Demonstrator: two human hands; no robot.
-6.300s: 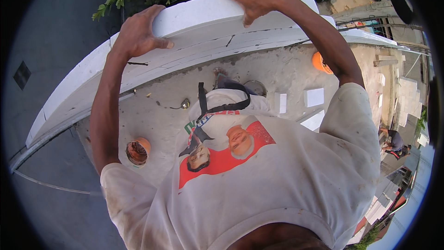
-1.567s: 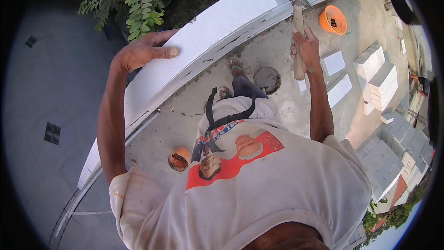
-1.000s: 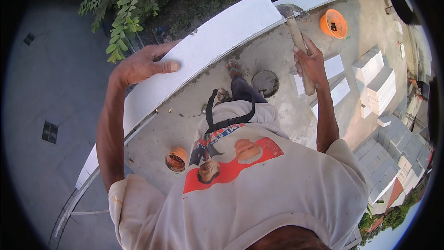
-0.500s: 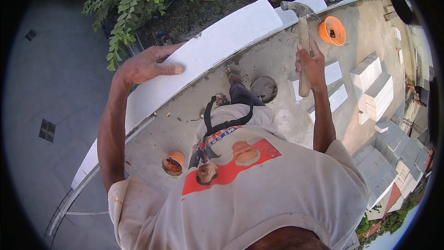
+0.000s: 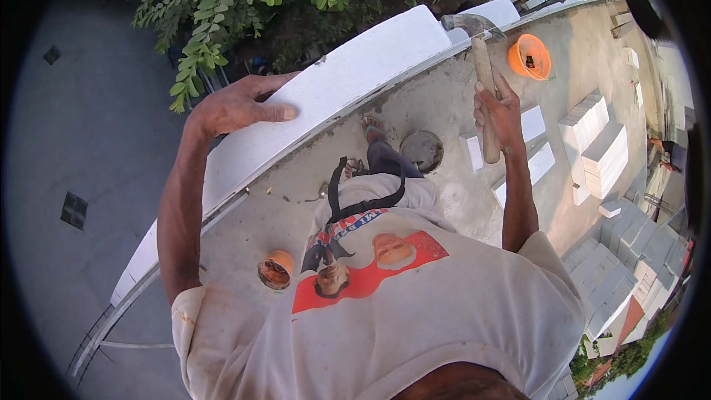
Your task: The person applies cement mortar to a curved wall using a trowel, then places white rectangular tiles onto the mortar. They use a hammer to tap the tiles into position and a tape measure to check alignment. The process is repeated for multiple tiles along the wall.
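So the biggest thing here is the curved-looking white block wall [image 5: 355,78], running from lower left to upper right along the far side of the person's feet (the lens probably does most of the bending). Its top course steps down near the upper right. Off to the right there's a big pile of grey blocks [image 5: 629,230], then a smaller white block stack [image 5: 606,157], with a few loose white blocks [image 5: 536,167] lying nearer the person. Two orange buckets: one bucket [image 5: 543,59] near the wall at upper right, and a smaller tub [image 5: 282,258] left of the legs.

Then the hammer [image 5: 483,67]. It's in the right hand [image 5: 500,113], fingers wrapped round the wooden handle, head up by the step in the wall. Can't tell if it's touching. The left hand [image 5: 241,106] straddles the wall edge, thumb spread wide on top, fingertips hidden over the far side, so no telling how hard it's gripping.

Looks to me like a steady-and-tap step. I'd say a tap calls for a braced left hand and a flat hammer face.
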